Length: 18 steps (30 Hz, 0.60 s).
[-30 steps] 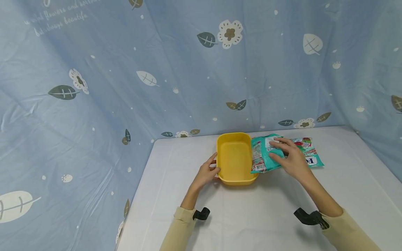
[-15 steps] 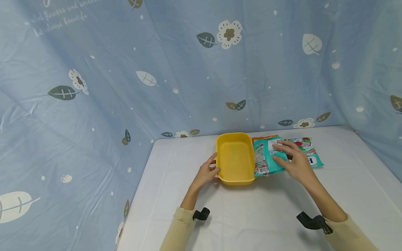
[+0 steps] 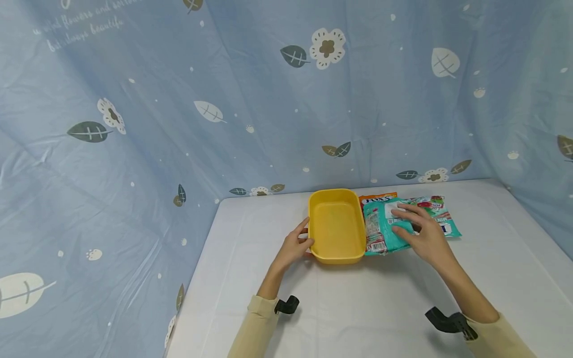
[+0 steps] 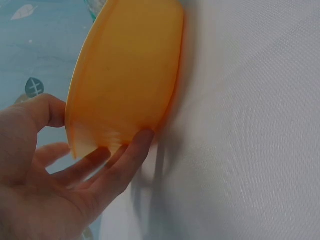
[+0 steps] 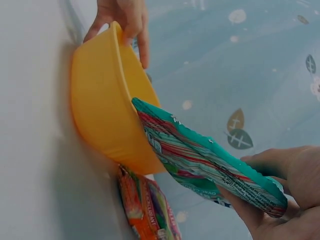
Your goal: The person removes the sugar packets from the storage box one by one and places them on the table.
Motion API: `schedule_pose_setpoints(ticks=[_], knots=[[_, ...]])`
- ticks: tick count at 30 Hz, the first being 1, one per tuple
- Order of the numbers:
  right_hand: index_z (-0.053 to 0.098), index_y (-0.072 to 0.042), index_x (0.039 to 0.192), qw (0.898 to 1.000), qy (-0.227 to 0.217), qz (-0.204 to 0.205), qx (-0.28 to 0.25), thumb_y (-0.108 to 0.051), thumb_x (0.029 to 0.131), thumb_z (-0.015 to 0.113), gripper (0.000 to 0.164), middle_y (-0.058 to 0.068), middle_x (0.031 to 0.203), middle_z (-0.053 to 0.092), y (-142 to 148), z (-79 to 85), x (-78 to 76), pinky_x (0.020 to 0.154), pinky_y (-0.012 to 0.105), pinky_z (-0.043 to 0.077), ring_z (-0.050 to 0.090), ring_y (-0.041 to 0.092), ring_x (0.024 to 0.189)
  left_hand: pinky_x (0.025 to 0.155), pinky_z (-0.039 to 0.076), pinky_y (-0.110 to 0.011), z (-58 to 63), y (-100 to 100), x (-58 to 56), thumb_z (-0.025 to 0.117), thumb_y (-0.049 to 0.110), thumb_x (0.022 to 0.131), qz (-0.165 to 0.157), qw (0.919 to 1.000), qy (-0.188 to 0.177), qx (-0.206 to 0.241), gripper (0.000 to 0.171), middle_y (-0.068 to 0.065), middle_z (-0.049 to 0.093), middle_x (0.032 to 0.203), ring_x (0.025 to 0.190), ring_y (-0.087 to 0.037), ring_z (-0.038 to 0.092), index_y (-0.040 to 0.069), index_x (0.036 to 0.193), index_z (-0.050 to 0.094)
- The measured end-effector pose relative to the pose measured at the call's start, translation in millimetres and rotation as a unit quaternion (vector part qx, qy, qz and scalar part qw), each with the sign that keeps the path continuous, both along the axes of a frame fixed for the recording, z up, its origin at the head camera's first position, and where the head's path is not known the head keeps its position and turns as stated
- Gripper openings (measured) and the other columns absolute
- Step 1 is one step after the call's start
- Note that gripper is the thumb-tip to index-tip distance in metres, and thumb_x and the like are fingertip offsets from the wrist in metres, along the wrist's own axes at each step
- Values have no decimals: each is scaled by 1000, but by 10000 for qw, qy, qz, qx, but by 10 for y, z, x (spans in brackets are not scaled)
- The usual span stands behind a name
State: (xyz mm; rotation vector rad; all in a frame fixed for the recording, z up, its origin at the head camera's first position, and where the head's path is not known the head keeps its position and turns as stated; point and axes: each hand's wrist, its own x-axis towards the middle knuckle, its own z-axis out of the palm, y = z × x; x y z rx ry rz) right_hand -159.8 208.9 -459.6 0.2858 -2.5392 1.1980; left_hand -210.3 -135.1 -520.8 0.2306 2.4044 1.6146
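Note:
A yellow plastic bin (image 3: 337, 231) stands on the white table. At its left side my left hand (image 3: 292, 247) grips it, thumb at the rim and fingers against the outer wall (image 4: 127, 65). My right hand (image 3: 425, 236) pinches a teal candy bag (image 3: 386, 233) between thumb and fingers. In the right wrist view that bag (image 5: 200, 150) hangs tilted, its far corner right at the bin's rim. Beneath it, an orange candy bag (image 3: 378, 197) lettered "FOX'S" lies by the bin's right side, mostly hidden. A second teal bag (image 3: 443, 216) lies behind my right hand.
The white tabletop (image 3: 358, 308) extends in front of the bin and to both sides. A blue curtain (image 3: 268, 99) printed with leaves and flowers hangs along the back and left. Each sleeve carries a black wrist mount, such as the right one (image 3: 449, 320).
My right hand has moved the teal bag a little right and toward me, off the bin's rim. More of the orange bag shows. My left hand and the bin have stayed in place.

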Motion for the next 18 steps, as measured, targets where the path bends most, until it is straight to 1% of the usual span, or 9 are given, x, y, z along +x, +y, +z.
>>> schedule_pose_setpoints(ticks=[7, 8, 9, 10, 13, 14, 15, 17, 18], knots=[[64, -3, 128, 10000, -1, -8, 41, -14, 89, 71, 41, 20, 142, 49, 20, -3, 64, 93, 64, 47, 49, 46, 124, 72, 64, -36, 9, -10, 2, 60, 15, 94, -36, 9999, 67, -80, 69, -15, 53, 137, 113, -29, 65, 27, 155, 30], [64, -4, 128, 10000, -14, -25, 71, -15, 89, 71, 41, 19, 142, 49, 23, -7, 74, 94, 59, 51, 50, 45, 123, 72, 64, -35, 12, -11, 4, 60, 15, 94, -30, 9999, 58, -80, 69, -15, 53, 137, 113, -29, 65, 27, 155, 30], [64, -4, 128, 10000, -23, -29, 87, -15, 89, 71, 41, 19, 142, 49, 26, -13, 86, 94, 58, 51, 50, 45, 123, 72, 64, -35, 18, -11, 9, 60, 15, 93, -20, 9999, 55, -81, 69, -15, 53, 137, 113, -29, 65, 27, 155, 31], [65, -5, 128, 9999, -27, -46, 117, -15, 89, 72, 41, 19, 141, 49, 28, -20, 97, 94, 51, 54, 51, 44, 122, 72, 64, -34, 21, -10, 10, 59, 15, 93, -21, 10000, 51, -68, 69, -16, 53, 137, 113, -29, 65, 26, 155, 31], [65, -5, 128, 9998, -10, -52, 177, -13, 88, 72, 41, 19, 140, 50, 31, -47, 127, 93, 49, 55, 51, 44, 121, 71, 64, -34, 30, -7, 15, 59, 15, 93, -25, 10000, 50, -67, 69, -17, 52, 138, 113, -28, 65, 25, 155, 30], [65, -5, 128, 9998, -10, -49, 174, -12, 88, 72, 41, 19, 140, 51, 31, -53, 137, 93, 50, 54, 51, 44, 122, 71, 64, -33, 32, -5, 17, 59, 15, 93, -31, 10000, 51, -72, 69, -17, 52, 138, 113, -28, 65, 25, 155, 30], [65, -5, 128, 9999, 3, -24, 138, -11, 88, 72, 41, 20, 140, 51, 32, -61, 146, 92, 56, 51, 51, 45, 122, 71, 64, -33, 34, -6, 18, 59, 15, 94, -35, 9999, 58, -80, 69, -17, 52, 138, 112, -28, 65, 25, 155, 30], [64, -5, 128, 9999, -13, -2, 101, -11, 88, 72, 41, 20, 140, 50, 32, -73, 159, 92, 62, 47, 50, 46, 123, 71, 64, -33, 36, -7, 20, 59, 15, 94, -44, 9999, 73, -102, 69, -17, 52, 138, 113, -28, 65, 24, 156, 29], [64, -5, 128, 10000, -33, 2, 86, -11, 88, 72, 41, 20, 140, 50, 33, -78, 166, 92, 63, 46, 50, 47, 123, 71, 64, -33, 38, -7, 23, 59, 15, 94, -46, 9999, 76, -114, 69, -17, 52, 138, 113, -29, 65, 24, 156, 29]])
